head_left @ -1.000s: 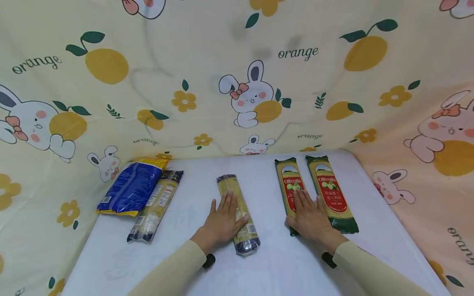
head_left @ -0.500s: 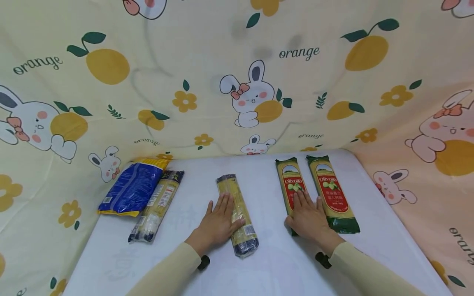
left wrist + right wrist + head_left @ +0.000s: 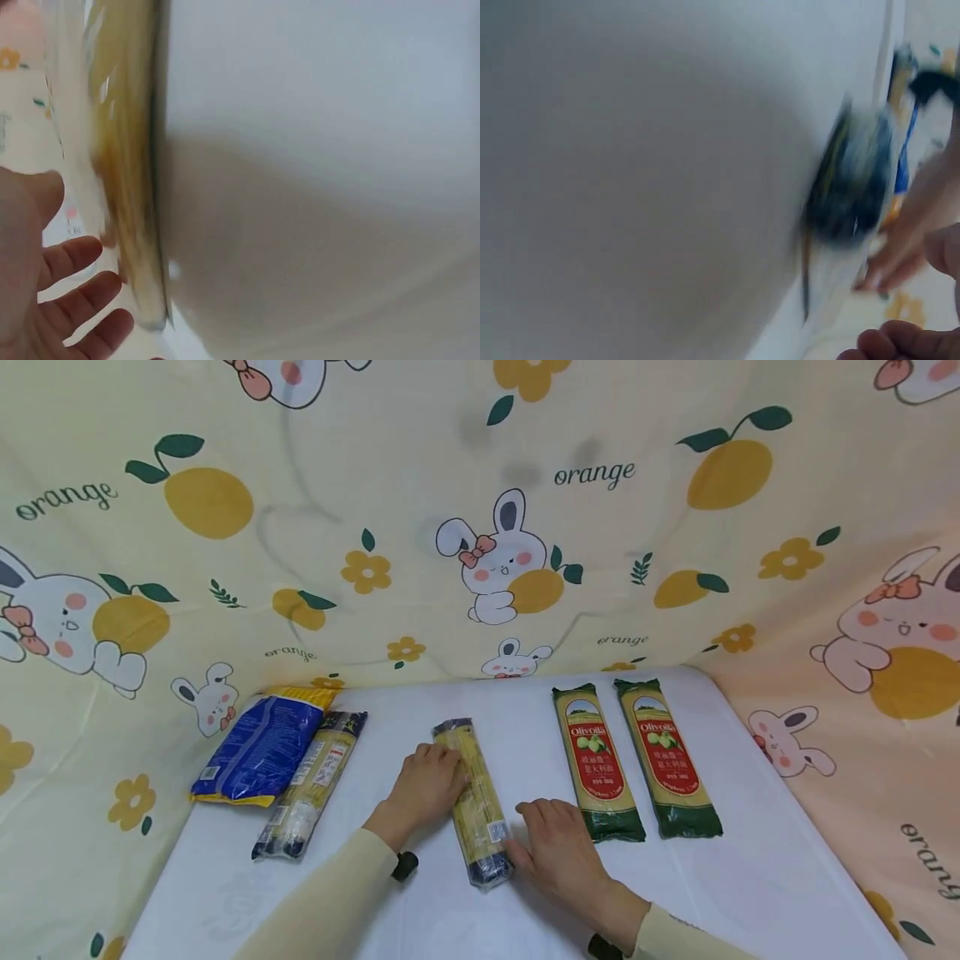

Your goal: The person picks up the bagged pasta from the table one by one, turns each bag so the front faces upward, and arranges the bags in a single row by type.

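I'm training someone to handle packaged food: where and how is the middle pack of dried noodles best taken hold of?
Probably around mid-length of the dried noodle pack, coming from above and gripping across its two long sides. It is long and narrow, lies slightly slanted on the white tabletop, and no other pack touches it, so such a grip should balance it.
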A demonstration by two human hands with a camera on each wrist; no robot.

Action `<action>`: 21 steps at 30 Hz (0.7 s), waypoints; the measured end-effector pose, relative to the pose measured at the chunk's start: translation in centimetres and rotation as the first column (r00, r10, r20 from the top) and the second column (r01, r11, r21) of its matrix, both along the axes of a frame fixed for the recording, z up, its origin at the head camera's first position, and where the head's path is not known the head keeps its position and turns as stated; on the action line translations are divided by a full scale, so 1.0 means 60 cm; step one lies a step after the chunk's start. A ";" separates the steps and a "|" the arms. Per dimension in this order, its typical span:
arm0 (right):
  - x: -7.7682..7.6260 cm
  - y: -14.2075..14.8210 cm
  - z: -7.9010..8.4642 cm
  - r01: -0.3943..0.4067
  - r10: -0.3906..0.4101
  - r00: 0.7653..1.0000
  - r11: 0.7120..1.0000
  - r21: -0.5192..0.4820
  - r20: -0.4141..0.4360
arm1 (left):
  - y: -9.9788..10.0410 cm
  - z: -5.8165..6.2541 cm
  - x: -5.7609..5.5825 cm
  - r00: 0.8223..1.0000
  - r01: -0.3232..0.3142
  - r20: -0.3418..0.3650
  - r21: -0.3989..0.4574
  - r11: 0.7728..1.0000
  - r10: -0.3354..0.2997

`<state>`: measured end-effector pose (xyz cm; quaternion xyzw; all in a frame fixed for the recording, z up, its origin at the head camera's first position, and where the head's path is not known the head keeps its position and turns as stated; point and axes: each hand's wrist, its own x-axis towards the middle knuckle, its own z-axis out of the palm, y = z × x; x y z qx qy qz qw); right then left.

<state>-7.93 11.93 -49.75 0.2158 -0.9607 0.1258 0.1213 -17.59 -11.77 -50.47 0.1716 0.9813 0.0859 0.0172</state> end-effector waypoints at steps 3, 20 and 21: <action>0.013 -0.012 -0.005 -0.015 0.012 0.998 0.999 0.048 0.063 | 0.007 0.009 -0.036 0.999 -0.027 -0.030 -0.014 1.000 0.027; 0.018 -0.024 -0.012 -0.001 -0.035 0.975 0.987 0.160 0.217 | 0.042 -0.008 -0.141 0.994 -0.102 -0.052 -0.133 0.986 0.096; 0.018 -0.024 -0.011 0.001 -0.038 0.974 0.986 0.164 0.223 | 0.044 -0.010 -0.143 0.994 -0.109 -0.043 -0.133 0.985 0.104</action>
